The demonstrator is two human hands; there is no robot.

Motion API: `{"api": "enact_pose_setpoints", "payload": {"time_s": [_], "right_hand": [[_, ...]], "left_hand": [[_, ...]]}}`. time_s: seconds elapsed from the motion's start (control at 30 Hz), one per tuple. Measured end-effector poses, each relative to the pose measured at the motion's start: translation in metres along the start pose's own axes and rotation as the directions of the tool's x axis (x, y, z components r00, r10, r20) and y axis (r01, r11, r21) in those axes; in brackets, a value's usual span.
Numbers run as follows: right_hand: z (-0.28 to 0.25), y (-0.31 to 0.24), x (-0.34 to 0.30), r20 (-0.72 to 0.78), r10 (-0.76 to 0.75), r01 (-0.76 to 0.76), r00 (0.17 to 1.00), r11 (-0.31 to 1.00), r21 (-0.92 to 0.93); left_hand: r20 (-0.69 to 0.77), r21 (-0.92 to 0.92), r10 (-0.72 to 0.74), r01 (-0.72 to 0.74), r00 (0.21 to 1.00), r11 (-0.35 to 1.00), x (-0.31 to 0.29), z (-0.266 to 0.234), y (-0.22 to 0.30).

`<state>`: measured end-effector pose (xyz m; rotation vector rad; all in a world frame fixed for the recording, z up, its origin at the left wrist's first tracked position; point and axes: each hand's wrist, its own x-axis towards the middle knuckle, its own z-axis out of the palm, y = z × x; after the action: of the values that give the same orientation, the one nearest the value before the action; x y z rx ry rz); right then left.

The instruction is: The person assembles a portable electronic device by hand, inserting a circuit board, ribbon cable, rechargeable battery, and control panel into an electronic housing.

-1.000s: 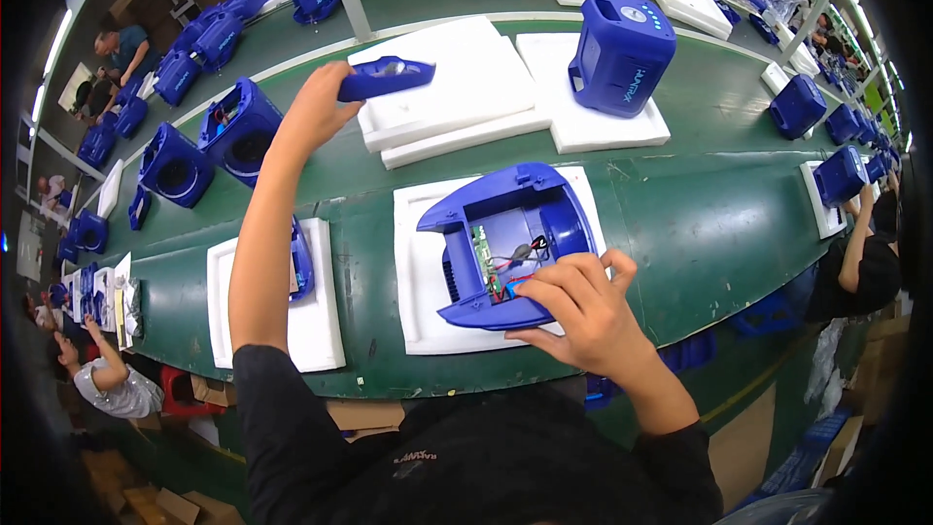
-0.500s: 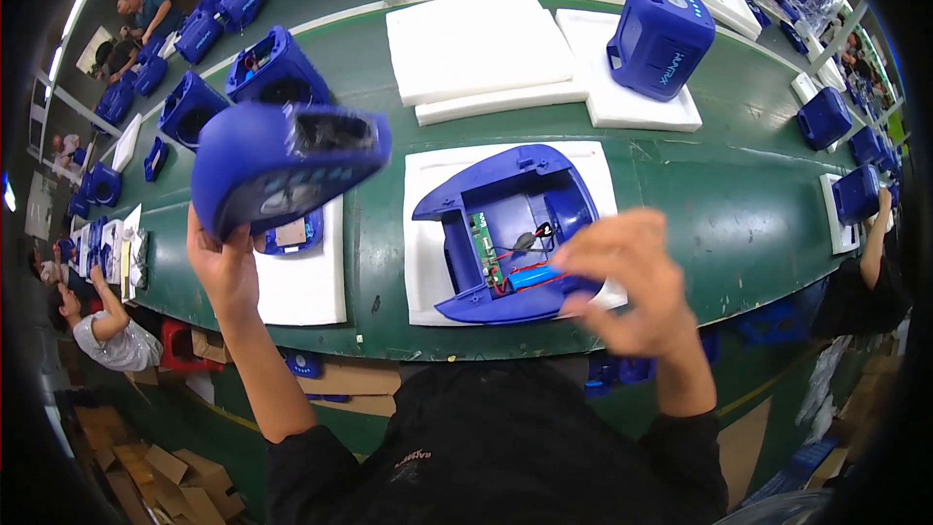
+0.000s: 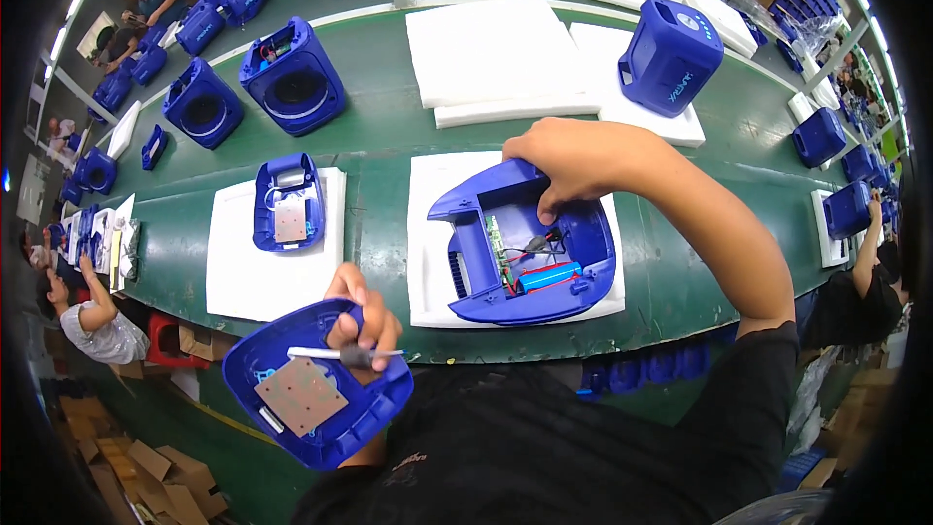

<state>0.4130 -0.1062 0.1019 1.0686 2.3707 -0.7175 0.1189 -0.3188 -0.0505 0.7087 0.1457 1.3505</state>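
My left hand (image 3: 367, 323) is closed on the rim of a blue plastic cover (image 3: 374, 411), its inside turned up. A brown-grey circuit board (image 3: 301, 397) sits in that cover. A white cable (image 3: 326, 354) with a dark grey sleeve runs against my left fingers. My right hand (image 3: 573, 163) grips the far edge of an open blue speaker housing (image 3: 593, 277), thumb inside the wall. Within the housing are a green circuit board (image 3: 498, 243), a blue cylindrical battery (image 3: 549, 278) with red wires, and a dark lead. A white foam pad (image 3: 428, 311) lies under the housing.
Another blue cover (image 3: 313, 190) rests on a foam pad (image 3: 243, 287) to the left. Two speaker housings (image 3: 296, 87) stand beyond it. Stacked foam sheets (image 3: 496, 53) and an upright blue speaker (image 3: 671, 58) are at the back. Co-workers sit at both sides.
My left hand has brought the cover down toward me and turned its inside upward. My right hand has moved from the housing's near right side to its far edge and taken hold.
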Motion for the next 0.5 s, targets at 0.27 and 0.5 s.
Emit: {"api": "enact_pose_setpoints", "payload": {"time_s": [0.27,0.5], "right_hand": [[0.008,-0.004,0.004,-0.087,0.048,-0.048,0.995,0.999,0.0],[0.012,-0.012,0.008,-0.155,0.019,-0.016,0.988,1.0,0.021]], "left_hand": [[-0.112,-0.023,-0.063,0.061,0.992,0.998,0.009,0.012,-0.003],[-0.026,0.197,-0.237,0.237,0.971,0.951,0.012,0.025,0.001]]}}
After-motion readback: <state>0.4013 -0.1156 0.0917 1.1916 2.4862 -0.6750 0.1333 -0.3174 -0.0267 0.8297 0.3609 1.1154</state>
